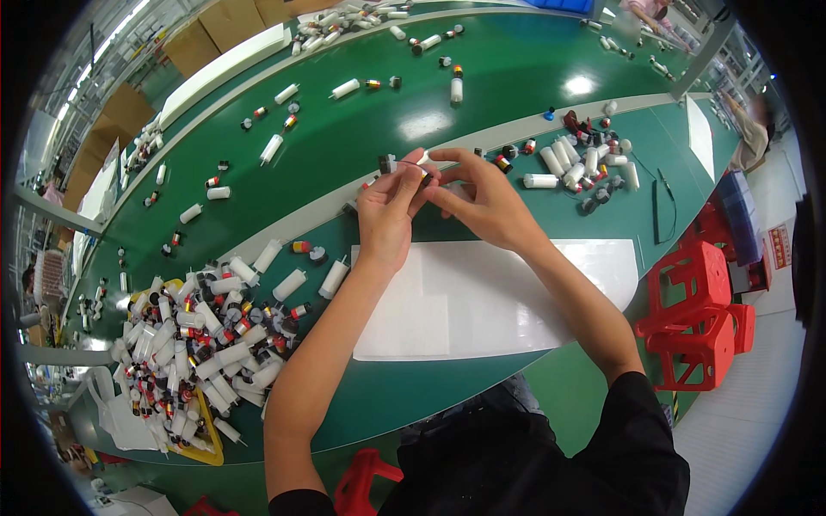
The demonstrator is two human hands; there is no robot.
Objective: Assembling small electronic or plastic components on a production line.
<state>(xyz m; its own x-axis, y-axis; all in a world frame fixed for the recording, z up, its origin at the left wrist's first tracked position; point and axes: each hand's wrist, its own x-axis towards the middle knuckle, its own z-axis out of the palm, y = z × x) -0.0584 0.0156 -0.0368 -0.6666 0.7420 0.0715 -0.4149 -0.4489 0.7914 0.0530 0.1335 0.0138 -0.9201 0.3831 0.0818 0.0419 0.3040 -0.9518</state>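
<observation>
My two hands are together above the far edge of the near worktop. My left hand (387,215) is closed, pinching a small dark cylindrical part (426,176) between thumb and fingers. A grey-and-black cap piece (387,163) shows at its fingertips, with a thin dark wire beside it. The fingers of my right hand (482,198) curl in against the same small part, hiding some of it. Beneath the forearms lies a white sheet (447,301). To the right of the hands is a loose group of white cylinders (540,181) and small banded parts.
At the left, a yellow tray (211,430) is heaped with white cylinders and small parts. Across the far side runs a green conveyor belt (370,129) carrying scattered pieces. A dark corded tool (658,206) lies at the right. Red stools (693,292) stand beyond the worktop's right edge.
</observation>
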